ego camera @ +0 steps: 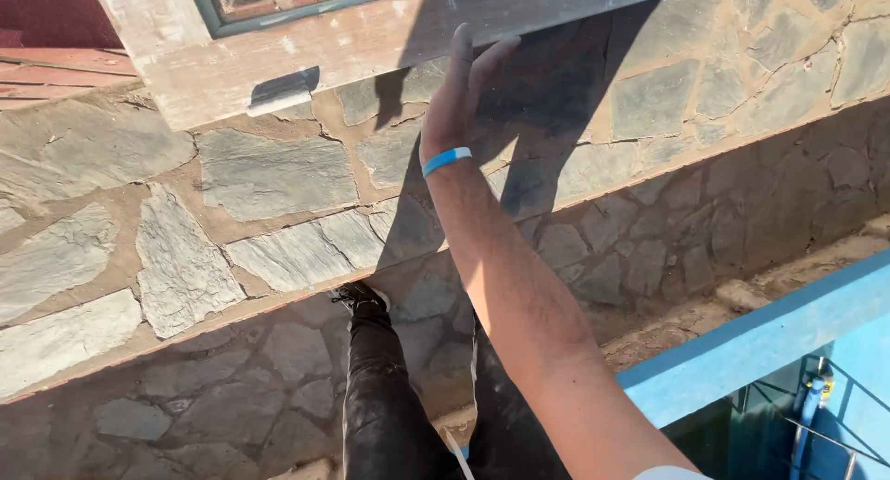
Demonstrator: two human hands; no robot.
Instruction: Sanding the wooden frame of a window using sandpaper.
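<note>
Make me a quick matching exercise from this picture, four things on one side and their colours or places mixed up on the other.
Column one:
1. wristband
2. wooden frame
3. trousers
4. railing

Column two:
A. black, at the bottom of the view
B. blue, at the lower right
C. light blue, on the raised arm
D. worn and pale, along the top, by the right hand

Pairs: 1-C, 2-D, 3-A, 4-B

Harsh sunlight, crisp shadows, sharp focus
</note>
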